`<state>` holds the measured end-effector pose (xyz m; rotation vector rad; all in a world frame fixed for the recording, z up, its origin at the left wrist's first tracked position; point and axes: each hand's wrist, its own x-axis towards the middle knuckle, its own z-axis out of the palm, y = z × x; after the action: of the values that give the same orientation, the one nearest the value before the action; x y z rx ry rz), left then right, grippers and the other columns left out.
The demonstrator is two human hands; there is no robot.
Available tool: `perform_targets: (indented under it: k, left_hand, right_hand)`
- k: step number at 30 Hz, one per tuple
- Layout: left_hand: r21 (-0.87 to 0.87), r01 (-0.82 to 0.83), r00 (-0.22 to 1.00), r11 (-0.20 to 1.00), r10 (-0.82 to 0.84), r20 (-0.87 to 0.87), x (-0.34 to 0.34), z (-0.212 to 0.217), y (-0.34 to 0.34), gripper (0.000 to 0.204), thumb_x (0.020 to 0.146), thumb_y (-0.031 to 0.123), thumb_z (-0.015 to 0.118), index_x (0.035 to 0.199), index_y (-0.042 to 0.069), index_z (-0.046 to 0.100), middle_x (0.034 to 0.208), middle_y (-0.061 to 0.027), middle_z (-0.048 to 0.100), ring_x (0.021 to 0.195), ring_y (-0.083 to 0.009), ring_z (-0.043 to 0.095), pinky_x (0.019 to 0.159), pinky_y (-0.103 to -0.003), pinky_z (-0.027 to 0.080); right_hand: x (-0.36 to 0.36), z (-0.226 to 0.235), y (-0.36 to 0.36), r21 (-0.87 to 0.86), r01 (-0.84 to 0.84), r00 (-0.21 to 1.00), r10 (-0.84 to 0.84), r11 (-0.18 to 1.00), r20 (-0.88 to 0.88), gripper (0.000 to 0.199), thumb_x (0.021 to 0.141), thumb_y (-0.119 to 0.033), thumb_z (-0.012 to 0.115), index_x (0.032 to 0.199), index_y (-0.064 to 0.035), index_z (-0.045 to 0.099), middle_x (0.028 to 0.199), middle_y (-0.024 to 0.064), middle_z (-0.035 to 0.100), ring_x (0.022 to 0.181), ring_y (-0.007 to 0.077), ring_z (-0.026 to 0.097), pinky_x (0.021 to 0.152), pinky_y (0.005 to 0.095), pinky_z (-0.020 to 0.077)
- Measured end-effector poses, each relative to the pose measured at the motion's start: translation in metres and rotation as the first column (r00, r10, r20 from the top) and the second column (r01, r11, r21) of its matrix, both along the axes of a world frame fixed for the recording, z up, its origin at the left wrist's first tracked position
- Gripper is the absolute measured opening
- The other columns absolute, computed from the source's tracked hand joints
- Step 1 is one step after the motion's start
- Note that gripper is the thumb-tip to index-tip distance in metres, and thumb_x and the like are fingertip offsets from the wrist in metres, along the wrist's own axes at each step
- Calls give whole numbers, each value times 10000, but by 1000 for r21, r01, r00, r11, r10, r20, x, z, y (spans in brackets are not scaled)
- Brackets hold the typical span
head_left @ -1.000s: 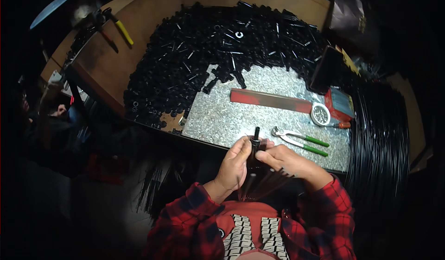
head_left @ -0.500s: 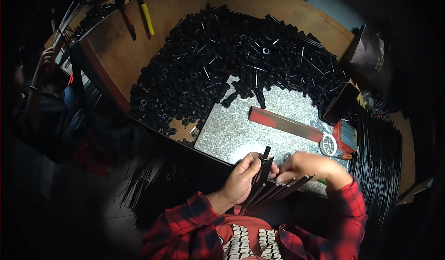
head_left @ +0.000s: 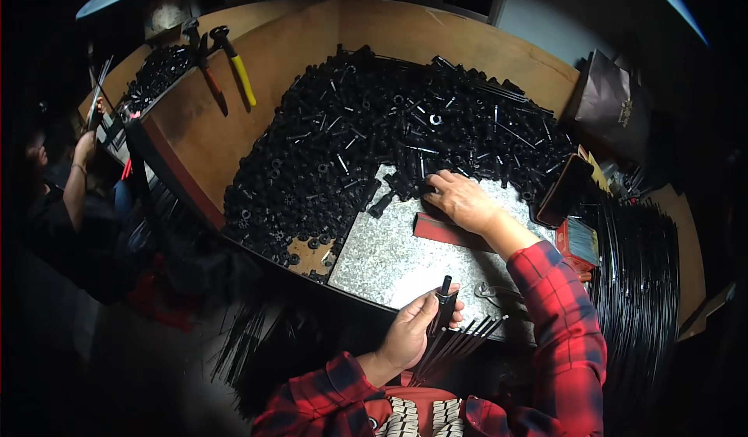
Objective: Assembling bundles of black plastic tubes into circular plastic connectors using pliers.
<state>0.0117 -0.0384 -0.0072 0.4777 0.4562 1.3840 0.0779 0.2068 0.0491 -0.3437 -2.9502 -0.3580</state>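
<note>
My left hand (head_left: 409, 336) is closed around an upright black tube (head_left: 444, 301) at the slab's near edge. Several thin black rods (head_left: 467, 340), like umbrella ribs, fan out beside the tube toward the right. My right hand (head_left: 463, 203) reaches across the speckled grey slab (head_left: 374, 250) to the near edge of a heap of small black parts (head_left: 374, 118). Its fingers curl down among the parts, hiding their tips and whatever is between them. Just below that hand lies a worn red rectangular bar (head_left: 440, 229), partly covered by my forearm.
Wooden boards (head_left: 226, 118) wall the heap in; yellow-handled pincers (head_left: 241, 79) hang on the left one. A metal tool (head_left: 492, 290) rests on the slab. At right are a red box (head_left: 576, 242) and a mass of black rods (head_left: 635, 281). A co-worker's hand (head_left: 84, 149) shows far left.
My right hand has left the rods beside my left hand and moved up and forward to the heap. My left hand keeps its grip on the tube, slightly lower in view.
</note>
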Motion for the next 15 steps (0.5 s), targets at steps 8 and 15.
perform_targets:
  k: [8, 15]
  left_hand:
    - [-20, -58, 993, 998, 56, -105, 13, -3, -2, 424, 1015, 271, 371, 1323, -13, 436, 1066, -94, 591, 946, -142, 568, 871, -282, 472]
    - [42, -66, 986, 997, 72, -151, 22, 5, -2, 450, 1018, 308, 373, 1323, -14, 446, 1046, -58, 587, 931, -99, 548, 844, -252, 459]
  right_hand:
    - [33, 0, -29, -915, -29, 694, -651, 403, -309, 341, 849, -75, 652, 1146, -2, 503, 898, 58, 568, 776, 159, 591, 707, 293, 513]
    - [75, 37, -93, -919, -326, 793, -594, -221, -138, 458, 900, -157, 615, 1294, -43, 412, 987, 88, 642, 829, 142, 626, 753, 305, 528]
